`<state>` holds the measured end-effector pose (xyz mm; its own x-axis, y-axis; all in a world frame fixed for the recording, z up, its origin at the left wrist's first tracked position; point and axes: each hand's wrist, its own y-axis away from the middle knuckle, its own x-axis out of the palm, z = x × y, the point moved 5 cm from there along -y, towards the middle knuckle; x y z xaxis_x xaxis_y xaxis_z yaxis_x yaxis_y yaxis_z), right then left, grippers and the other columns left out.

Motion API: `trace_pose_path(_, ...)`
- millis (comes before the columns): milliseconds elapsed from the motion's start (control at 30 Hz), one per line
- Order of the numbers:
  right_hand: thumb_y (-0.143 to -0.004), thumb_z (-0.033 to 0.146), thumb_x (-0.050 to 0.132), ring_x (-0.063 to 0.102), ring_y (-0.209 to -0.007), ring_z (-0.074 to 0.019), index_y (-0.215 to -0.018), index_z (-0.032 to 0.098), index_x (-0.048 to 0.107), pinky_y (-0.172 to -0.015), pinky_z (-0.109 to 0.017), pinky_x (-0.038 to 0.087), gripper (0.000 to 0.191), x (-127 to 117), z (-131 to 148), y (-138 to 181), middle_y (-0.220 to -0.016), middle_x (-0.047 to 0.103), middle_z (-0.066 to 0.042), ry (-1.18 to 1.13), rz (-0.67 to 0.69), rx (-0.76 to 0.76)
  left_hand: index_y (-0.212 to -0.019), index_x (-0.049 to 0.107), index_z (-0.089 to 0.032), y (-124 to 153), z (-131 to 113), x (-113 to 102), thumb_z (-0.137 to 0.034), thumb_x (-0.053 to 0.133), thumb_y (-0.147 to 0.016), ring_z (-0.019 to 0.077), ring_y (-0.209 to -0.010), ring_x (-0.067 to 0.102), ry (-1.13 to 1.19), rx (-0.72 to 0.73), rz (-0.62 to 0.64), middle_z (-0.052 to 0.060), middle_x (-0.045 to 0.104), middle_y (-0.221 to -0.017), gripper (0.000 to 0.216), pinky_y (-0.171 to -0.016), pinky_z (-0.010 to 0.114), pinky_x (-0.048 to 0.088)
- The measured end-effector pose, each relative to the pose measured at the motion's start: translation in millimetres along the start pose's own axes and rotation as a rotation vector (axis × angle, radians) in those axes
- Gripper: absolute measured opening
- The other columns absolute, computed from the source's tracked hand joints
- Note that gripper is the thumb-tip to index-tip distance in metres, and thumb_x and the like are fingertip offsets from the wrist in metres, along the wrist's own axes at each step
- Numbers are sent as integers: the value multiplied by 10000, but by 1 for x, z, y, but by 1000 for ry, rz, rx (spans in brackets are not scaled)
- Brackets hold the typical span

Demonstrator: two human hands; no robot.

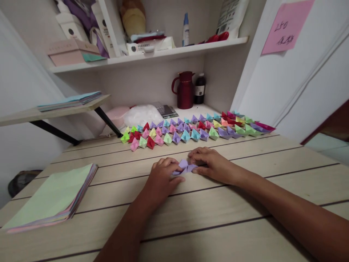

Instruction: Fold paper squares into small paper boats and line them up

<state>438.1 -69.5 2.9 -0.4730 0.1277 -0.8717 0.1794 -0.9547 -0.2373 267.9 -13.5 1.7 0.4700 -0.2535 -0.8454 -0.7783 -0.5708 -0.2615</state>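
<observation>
The left hand [165, 174] and right hand [212, 164] pinch purple paper [183, 164] between them. A pink note [288, 29] reads "250".

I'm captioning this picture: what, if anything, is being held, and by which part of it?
Folded purple paper, by its two ends: left hand at the left, right hand at the right.

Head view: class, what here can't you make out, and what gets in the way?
Head view: both ends of the purple paper, partly covered by the left hand and right hand.
Head view: the fine print on the black bottle, too small to read.
Head view: the top of the plush, cut off by the upper edge.
Head view: what the dark thing is; the table hides part.
</observation>
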Motion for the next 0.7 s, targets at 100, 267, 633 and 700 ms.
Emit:
trace_pose_path(100, -802, 292, 640, 540, -1037, -248, -923, 240, 618, -912, -411, 393, 134, 0, 0, -1, -1119, 616, -63, 10, 11, 13, -821, 681, -246, -3, 1, -2, -205, 650, -790, 203, -1031, 564, 60, -79, -48, 6, 656, -1058, 60, -911, 389, 389)
trace_pose_path(267, -857, 408, 567, 549, -1025, -250, -876, 232, 621, -907, -420, 398, 185, 0, 0, -3, -1111, 633, -66, 16, -21, 43, -678, 653, -212, -7, 6, -2, -205, 610, -800, 196, -1000, 585, 171, -150, -111, 24, 662, -988, 130, -900, 356, 428)
trace_pose_path(633, -862, 343, 545, 538, -1024, -261, -780, 211, 600, -893, -435, 388, 164, 5, 2, -7, -1082, 626, -81, 100, -87, 101, -703, 645, -216, -11, 9, 2, -208, 632, -781, 202, -1003, 571, 79, -174, -138, 23, 647, -991, 80, -905, 363, 421)
trace_pose_path(700, -843, 335, 571, 539, -1001, -260, -808, 213, 594, -871, -429, 391, 129, 5, 3, -7, -1048, 626, -81, 99, -86, 104, -713, 633, -214, -10, 7, 1, -202, 633, -780, 205, -1018, 564, 52, -168, -133, 21, 647, -1003, 68, -905, 368, 413)
